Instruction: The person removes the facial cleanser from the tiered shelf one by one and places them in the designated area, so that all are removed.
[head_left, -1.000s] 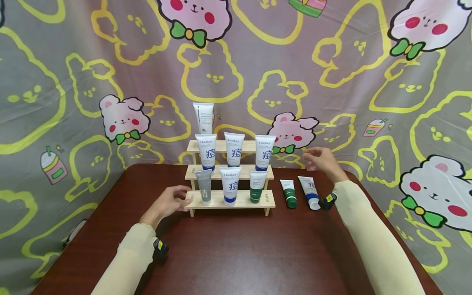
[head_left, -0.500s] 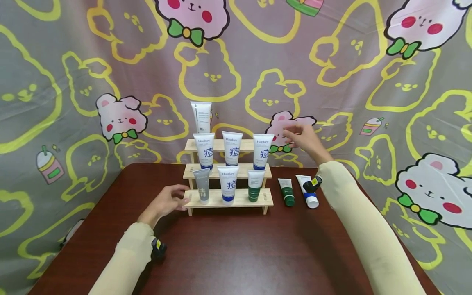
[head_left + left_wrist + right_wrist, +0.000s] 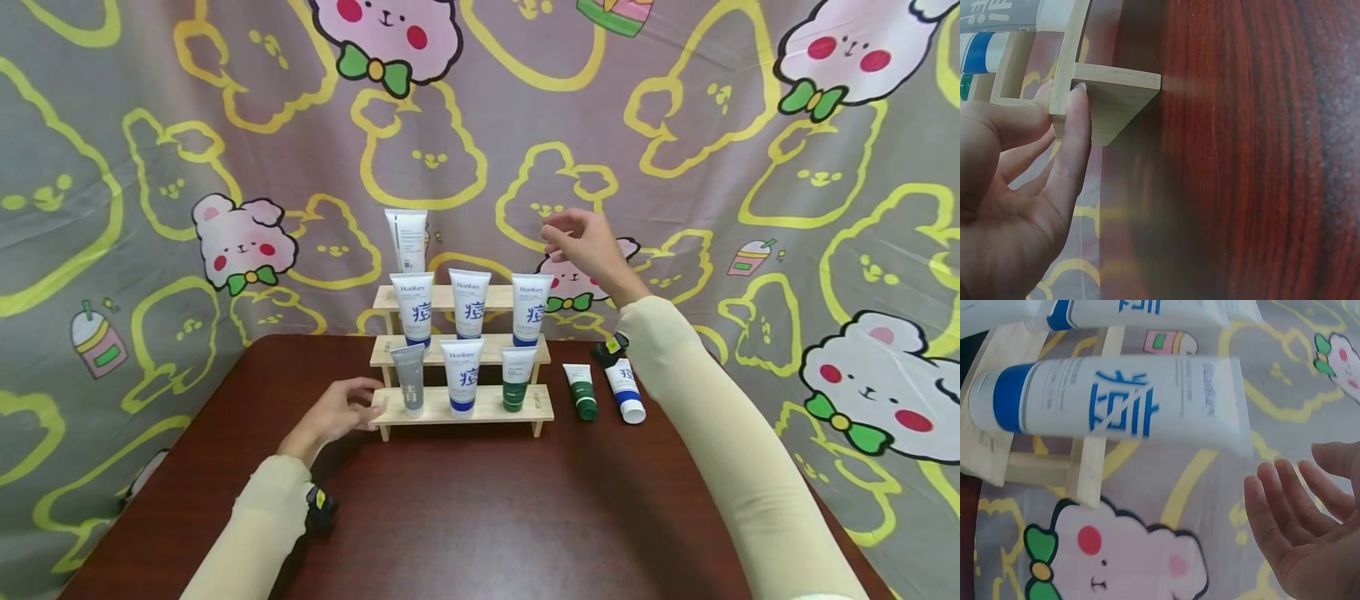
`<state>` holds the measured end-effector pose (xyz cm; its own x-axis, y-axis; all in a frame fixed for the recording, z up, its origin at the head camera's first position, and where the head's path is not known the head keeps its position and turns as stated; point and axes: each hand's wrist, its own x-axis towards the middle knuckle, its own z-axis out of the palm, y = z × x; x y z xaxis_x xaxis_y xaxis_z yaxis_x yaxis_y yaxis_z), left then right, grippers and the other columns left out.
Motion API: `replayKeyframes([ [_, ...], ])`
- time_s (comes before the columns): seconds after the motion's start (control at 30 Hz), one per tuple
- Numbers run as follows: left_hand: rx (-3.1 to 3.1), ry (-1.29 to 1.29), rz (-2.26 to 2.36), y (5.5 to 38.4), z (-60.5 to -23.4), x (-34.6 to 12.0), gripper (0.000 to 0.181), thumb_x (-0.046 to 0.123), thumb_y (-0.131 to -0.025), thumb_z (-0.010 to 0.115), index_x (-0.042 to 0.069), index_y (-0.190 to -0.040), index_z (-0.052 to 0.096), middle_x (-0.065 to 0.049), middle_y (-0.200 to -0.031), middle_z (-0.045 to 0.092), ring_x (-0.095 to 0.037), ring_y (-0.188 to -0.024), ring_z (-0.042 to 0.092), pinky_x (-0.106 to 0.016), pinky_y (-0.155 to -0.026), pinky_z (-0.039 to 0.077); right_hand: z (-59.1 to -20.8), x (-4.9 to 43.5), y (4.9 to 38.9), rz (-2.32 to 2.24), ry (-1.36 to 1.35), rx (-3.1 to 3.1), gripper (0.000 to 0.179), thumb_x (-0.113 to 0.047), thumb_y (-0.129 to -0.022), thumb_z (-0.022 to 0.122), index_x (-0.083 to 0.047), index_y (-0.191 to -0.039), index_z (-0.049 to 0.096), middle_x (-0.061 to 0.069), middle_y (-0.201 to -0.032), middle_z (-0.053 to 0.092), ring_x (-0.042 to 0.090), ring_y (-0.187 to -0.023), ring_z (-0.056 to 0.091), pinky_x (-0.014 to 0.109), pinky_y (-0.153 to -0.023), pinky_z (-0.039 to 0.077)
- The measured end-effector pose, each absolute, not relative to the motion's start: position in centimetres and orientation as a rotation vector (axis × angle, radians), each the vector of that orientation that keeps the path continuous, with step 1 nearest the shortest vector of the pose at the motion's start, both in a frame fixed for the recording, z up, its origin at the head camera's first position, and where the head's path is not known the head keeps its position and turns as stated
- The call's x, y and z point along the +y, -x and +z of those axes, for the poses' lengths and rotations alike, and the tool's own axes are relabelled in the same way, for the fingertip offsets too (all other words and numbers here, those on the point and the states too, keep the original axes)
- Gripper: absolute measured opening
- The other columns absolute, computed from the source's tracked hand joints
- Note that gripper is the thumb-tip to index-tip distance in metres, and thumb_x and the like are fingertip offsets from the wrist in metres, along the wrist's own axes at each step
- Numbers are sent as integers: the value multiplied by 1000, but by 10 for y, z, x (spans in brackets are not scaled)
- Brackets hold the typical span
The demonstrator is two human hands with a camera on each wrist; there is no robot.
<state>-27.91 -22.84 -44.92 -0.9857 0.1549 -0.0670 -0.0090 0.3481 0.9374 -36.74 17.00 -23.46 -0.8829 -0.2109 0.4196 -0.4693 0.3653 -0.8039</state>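
Note:
A three-step wooden rack (image 3: 542, 407) stands on the table and holds several squeeze tubes upright on their caps. My left hand (image 3: 339, 415) pinches the left end of its lowest board between thumb and fingers, as the left wrist view shows at the board end (image 3: 1119, 76). Up in the air, right of the rack, my right hand (image 3: 588, 248) has loosely bent fingers and holds nothing. Nearest to it is the middle step's right-hand white-and-blue tube (image 3: 531, 310), which lies beside the fingers in the right wrist view. The top step bears one white tube (image 3: 407, 242) at its left.
A small white-and-green tube (image 3: 581, 392) and a white-and-blue tube (image 3: 626, 392) lie on the dark red table (image 3: 480, 508) right of the rack. On the lowest step stand a grey tube (image 3: 409, 382), a white-and-blue one and a white-and-green one. A patterned curtain (image 3: 315, 150) hangs behind.
My right hand has risen and moved left, from above the lying tubes to beside the rack's upper right. The left hand stays on the lowest board.

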Motion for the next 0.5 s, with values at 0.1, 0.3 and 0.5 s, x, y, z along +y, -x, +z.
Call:
replayKeyframes([
  [0.1,2458,-144,1711,279,-449,-229,47,-9,-90,69,-9,-133,53,-27,-111,56,-28,-80,67,-45,-73,61,-230,158,369,1486,-648,-2365,37,-18,-99,64,5,-128,60,21,-118,64,38,-100,65,40,-81,59],
  [0.3,2478,-162,1689,281,-450,-231,45,-8,-90,69,-9,-133,53,-26,-111,56,-27,-81,66,-43,-73,61,-222,135,367,1434,-674,-2397,35,-18,-100,64,1,-129,61,14,-120,65,32,-102,65,40,-84,58],
  [0.5,2495,-192,1671,281,-451,-231,45,-9,-89,70,-10,-131,55,-25,-109,58,-27,-82,66,-41,-72,61,-218,114,366,1392,-692,-2463,34,-19,-100,64,0,-129,61,13,-119,65,31,-101,65,35,-84,58],
])
